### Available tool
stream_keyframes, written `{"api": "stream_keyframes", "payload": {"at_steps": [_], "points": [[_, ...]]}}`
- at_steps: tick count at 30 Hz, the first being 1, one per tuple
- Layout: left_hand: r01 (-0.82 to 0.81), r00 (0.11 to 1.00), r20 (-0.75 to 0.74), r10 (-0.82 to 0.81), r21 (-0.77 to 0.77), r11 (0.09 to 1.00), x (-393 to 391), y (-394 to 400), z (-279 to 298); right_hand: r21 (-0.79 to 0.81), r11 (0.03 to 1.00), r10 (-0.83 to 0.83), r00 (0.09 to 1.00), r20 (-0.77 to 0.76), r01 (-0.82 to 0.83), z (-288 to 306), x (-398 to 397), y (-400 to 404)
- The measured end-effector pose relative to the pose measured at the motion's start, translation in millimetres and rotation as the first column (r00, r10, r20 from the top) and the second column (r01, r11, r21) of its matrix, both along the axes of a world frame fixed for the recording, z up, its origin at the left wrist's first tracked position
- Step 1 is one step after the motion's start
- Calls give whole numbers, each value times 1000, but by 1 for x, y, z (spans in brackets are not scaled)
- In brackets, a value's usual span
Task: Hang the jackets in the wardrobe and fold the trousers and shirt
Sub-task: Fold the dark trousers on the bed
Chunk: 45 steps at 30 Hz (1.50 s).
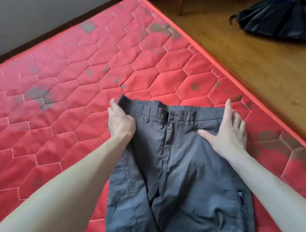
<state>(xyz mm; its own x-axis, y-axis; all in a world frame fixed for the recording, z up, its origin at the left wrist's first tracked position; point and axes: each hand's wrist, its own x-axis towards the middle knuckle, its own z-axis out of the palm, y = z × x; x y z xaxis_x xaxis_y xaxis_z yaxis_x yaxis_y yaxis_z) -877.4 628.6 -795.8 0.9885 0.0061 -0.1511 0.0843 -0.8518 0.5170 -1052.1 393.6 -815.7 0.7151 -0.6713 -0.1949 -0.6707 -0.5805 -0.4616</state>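
Note:
Grey trousers (pixel 176 160) lie front side up on a red quilted mattress (pixel 61 81), waistband away from me and legs running off the bottom edge of the view. My left hand (pixel 120 120) grips the left end of the waistband, fingers curled round the fabric. My right hand (pixel 229 131) rests flat on the right hip area near the waistband, fingers spread and thumb pointing inward. A small black label (pixel 241 199) sits on the right trouser leg. No jackets or shirt are in sight.
The mattress edge (pixel 216 62) runs diagonally on the right, with wooden floor (pixel 252 57) beyond it. A black bag or garment (pixel 278 20) lies on the floor at top right. Wooden chair legs (pixel 181 2) stand at the top. A dark skirting board (pixel 47 34) borders the mattress's far side.

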Motion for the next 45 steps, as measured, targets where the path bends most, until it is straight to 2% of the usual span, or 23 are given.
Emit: {"api": "stream_keyframes", "payload": {"at_steps": [2, 4, 5, 9, 12, 15, 20, 24, 28, 33, 39, 45], "points": [[-123, 990, -75, 117, -85, 989, -8, 0, 11, 17, 998, -58, 989, 138, 56, -1, -5, 5], [-161, 986, -71, 152, -148, 976, -21, 6, 24, 230, 956, -238, 937, 256, 180, 7, -12, 12], [-177, 984, -60, 169, -184, 967, -27, 10, 32, 323, 921, -309, 913, 267, 217, 13, -16, 15], [-165, 986, -46, 160, -402, 901, -55, 31, 74, 475, 871, -296, 903, 311, 122, 55, -34, 26], [-51, 998, -1, 57, -458, 888, -87, 51, 119, 578, 815, -329, 854, 403, 42, 115, -49, 43], [15, 1000, 22, -5, -463, 886, -127, 72, 181, 521, 853, -292, 846, 445, 21, 195, -81, 59], [-80, 995, 11, 103, -550, 831, -202, 99, 318, 390, 921, -216, 840, 497, 6, 354, -150, 78], [-151, 974, 35, 222, -632, 760, -265, 108, 437, 380, 925, -203, 817, 540, -21, 481, -194, 96], [-95, 971, 84, 225, -727, 680, -319, 113, 532, 297, 945, -93, 755, 650, -140, 578, -230, 114], [128, 942, 313, 125, -675, 727, -338, 138, 628, 183, 913, 141, 701, 700, -366, 657, -238, 117], [241, 869, 482, 112, -611, 754, -331, 180, 735, 5, 874, 307, 561, 768, -486, 764, -207, 134], [170, 903, 412, 126, -609, 775, -310, 242, 845, 27, 846, 280, 487, 827, -533, 880, -160, 134]]}}
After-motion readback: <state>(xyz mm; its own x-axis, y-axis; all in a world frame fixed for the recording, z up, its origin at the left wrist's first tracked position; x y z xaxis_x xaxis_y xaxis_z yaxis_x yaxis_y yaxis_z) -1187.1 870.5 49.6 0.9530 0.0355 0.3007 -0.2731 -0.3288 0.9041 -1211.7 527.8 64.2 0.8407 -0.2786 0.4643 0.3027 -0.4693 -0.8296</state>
